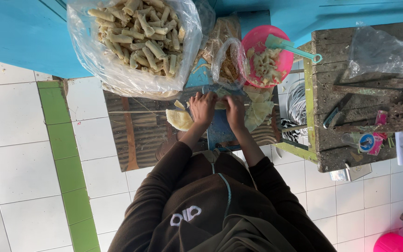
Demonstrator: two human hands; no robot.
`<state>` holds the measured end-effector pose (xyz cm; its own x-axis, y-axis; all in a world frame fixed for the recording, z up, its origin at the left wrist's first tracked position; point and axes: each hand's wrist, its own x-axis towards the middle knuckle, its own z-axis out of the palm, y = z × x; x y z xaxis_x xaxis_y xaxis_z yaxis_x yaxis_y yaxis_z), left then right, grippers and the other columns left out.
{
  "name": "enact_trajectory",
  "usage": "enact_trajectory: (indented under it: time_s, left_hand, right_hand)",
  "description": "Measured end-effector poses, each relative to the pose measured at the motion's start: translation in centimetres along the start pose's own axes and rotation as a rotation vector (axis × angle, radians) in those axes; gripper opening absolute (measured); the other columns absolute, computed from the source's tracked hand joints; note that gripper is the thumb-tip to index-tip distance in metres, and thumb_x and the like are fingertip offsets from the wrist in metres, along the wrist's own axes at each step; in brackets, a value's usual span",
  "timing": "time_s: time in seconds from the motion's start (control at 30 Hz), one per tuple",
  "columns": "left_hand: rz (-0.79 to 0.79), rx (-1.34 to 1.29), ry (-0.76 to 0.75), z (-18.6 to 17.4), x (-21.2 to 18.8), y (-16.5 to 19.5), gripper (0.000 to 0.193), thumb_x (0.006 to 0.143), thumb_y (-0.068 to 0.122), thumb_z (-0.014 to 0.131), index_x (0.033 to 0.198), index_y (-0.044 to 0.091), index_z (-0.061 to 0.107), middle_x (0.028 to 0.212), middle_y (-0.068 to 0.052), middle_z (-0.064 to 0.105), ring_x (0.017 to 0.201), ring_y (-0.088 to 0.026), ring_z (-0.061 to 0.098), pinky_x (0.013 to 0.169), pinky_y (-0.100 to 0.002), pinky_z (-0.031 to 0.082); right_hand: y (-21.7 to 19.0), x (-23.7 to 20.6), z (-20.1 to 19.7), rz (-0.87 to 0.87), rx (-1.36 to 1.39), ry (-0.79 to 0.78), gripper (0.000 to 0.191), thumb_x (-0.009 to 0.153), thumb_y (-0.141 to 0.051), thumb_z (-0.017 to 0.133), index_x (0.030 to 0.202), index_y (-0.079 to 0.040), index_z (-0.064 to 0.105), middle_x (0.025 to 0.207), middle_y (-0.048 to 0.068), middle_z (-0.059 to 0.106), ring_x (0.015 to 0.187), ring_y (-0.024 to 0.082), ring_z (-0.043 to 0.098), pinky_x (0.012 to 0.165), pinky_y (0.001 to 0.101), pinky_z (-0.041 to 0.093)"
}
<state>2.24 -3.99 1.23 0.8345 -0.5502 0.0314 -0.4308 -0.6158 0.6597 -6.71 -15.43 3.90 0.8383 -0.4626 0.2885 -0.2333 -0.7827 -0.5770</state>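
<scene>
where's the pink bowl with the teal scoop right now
In the head view the pink bowl sits up top, right of centre, just beyond the right hand, beside a small clear bag and left of the worn wooden bench.

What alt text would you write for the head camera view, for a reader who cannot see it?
Seen from above, a person in a dark brown top presses the left hand and right hand on a pale wrapper on a blue board. Beyond are a clear bag of rolled pieces and a pink bowl with a teal spoon.
</scene>
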Motion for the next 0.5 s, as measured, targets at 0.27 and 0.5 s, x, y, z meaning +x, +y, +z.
enact_trajectory:
  time_s: [0.27, 0.5]
  left_hand:
    - [0.061, 0.002, 0.143, 0.1, -0.5, -0.2, 0.014, 0.092, 0.034, 0.071, 0.099, 0.022, 0.075, 0.102, 0.001, 0.071, 0.101, -0.025, 0.059, 0.085, -0.043, 0.04]
    - [0.035, 0.05, 0.122, -0.1, -0.9, -0.4, 0.04, 0.083, 0.034, 0.076, 0.119, 0.02, 0.064, 0.112, -0.004, 0.064, 0.106, -0.028, 0.058, 0.089, -0.045, 0.04]
  right_hand:
    - [-1.0, -0.2, -1.2, -0.19, -0.189, 0.005, 0.028, 0.087, -0.003, 0.076, 0.113, -0.009, 0.074, 0.12, 0.005, 0.069, 0.109, 0.031, 0.058, 0.094, 0.0435, 0.048]
    - [1.4, 1.4, -0.4, 0.087, 0.062, -0.003, 0.03, 0.093, -0.003, 0.072, 0.12, -0.013, 0.078, 0.102, 0.007, 0.072, 0.088, 0.022, 0.064, 0.081, 0.0341, 0.051]
